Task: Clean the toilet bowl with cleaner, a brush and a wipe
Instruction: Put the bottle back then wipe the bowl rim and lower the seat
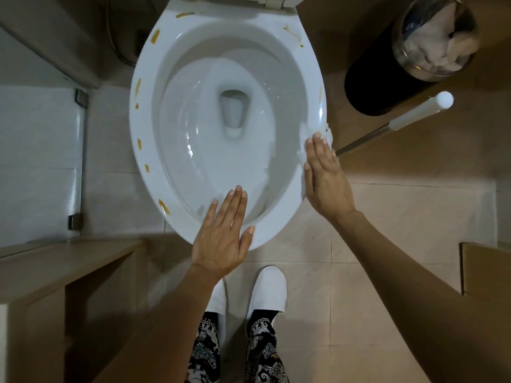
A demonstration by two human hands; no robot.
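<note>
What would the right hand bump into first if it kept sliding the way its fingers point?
Probably the yellow-brown smear farther along the toilet rim. The right hand lies flat on a white wipe, pointing up the rim.

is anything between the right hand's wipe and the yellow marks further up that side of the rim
Nothing visible. The right hand presses the wipe on the rim, and bare rim runs up to the yellow marks.
</note>
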